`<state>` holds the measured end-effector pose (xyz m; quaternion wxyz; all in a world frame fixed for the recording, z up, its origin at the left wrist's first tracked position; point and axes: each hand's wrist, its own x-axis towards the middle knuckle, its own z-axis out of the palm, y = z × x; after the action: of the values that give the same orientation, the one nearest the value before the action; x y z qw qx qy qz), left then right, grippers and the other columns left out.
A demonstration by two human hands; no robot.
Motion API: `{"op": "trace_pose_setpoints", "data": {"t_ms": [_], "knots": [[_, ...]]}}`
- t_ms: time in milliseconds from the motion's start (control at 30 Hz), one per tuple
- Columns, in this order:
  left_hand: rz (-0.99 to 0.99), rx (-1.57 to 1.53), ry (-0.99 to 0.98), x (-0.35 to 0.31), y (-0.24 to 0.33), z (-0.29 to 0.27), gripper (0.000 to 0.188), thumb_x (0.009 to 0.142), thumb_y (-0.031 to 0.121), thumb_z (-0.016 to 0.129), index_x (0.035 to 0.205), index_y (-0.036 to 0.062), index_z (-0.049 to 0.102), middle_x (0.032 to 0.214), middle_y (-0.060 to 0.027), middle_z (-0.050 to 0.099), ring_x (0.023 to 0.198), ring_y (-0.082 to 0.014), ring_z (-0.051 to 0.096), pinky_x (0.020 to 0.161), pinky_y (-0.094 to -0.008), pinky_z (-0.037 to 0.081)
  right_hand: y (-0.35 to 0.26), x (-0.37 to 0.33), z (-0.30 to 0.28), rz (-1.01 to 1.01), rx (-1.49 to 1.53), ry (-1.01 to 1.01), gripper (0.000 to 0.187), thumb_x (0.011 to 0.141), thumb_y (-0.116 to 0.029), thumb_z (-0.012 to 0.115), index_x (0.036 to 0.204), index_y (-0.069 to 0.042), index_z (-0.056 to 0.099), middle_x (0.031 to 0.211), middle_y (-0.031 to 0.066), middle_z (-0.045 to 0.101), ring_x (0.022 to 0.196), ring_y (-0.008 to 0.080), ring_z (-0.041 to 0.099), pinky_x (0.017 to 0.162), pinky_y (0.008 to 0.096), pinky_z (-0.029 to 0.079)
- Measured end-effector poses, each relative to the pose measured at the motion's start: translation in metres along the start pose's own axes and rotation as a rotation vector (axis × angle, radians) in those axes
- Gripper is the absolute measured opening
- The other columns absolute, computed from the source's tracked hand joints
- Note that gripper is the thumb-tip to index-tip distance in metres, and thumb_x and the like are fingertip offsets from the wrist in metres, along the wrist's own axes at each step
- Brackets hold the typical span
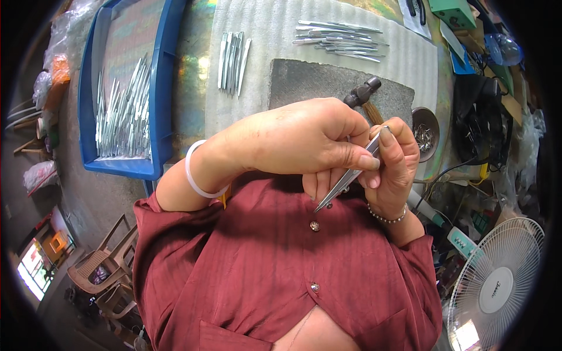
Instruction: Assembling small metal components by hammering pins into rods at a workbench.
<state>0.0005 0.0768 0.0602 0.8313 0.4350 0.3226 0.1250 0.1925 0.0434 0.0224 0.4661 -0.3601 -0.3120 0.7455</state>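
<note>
A pair of silver metal tweezers is held in front of my chest, its pointed tips slanting down and to the left. My left hand reaches across from the left and pinches the tweezers between thumb and fingers. At the upper, blunt end my right hand grips the same tweezers, thumb and fingertips pressed on it. Just beyond the hands lies a hammer, its dark metal head showing and its wooden handle partly hidden. Under the hammer is a dark grey slab, partly covered by my left hand.
A bowl of small metal pieces stands right of the slab. Tweezer-like strips lie in a small bundle and a larger pile on white foam sheeting. More fill a blue tray at left. A fan stands at lower right.
</note>
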Motion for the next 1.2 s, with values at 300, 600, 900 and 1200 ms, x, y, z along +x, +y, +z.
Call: {"op": "trace_pose_setpoints", "data": {"t_ms": [300, 600, 900, 1200], "knots": [[-0.026, 0.011, -0.009, 0.008, 0.001, -0.001, 0.026, 0.095, 0.025, 0.057, 0.090, -0.0005, 0.056, 0.068, -0.0068, 0.062, 0.054, -0.0135, 0.065, 0.045, -0.0213, 0.051, 0.000, 0.000, -0.003, 0.000, 0.024, 0.039, 0.013, 0.096, -0.013, 0.053, 0.088, -0.002, 0.054, 0.063, 0.0024, 0.054, 0.040, 0.0050, 0.043, 0.035, 0.0184, 0.035], [-0.053, -0.055, 0.020, 0.012, -0.005, -0.006, 0.026, 0.095, 0.025, 0.056, 0.092, -0.0007, 0.056, 0.064, -0.0065, 0.062, 0.050, -0.0129, 0.063, 0.043, -0.0209, 0.050, 0.001, 0.005, -0.004, 0.080, 0.040, 0.085, 0.017, 0.095, -0.015, 0.055, 0.082, -0.005, 0.050, 0.063, 0.0016, 0.053, 0.040, 0.0051, 0.044, 0.035, 0.0185, 0.037], [-0.051, -0.010, 0.020, 0.013, -0.005, -0.010, 0.026, 0.095, 0.024, 0.056, 0.092, -0.0008, 0.056, 0.065, -0.0068, 0.062, 0.051, -0.0128, 0.063, 0.043, -0.0214, 0.050, 0.006, 0.008, -0.003, 0.051, 0.049, 0.073, 0.017, 0.095, -0.015, 0.056, 0.082, -0.005, 0.050, 0.064, 0.0016, 0.054, 0.040, 0.0049, 0.043, 0.035, 0.0183, 0.036], [-0.034, 0.137, -0.064, 0.015, 0.011, -0.011, 0.024, 0.096, 0.022, 0.055, 0.088, -0.0009, 0.055, 0.067, -0.0053, 0.060, 0.055, -0.0128, 0.065, 0.046, -0.0220, 0.051, 0.010, 0.002, -0.004, -0.085, 0.025, 0.063, 0.012, 0.095, -0.014, 0.055, 0.090, -0.003, 0.054, 0.063, 0.0021, 0.054, 0.041, 0.0048, 0.044, 0.036, 0.0186, 0.037]]}}
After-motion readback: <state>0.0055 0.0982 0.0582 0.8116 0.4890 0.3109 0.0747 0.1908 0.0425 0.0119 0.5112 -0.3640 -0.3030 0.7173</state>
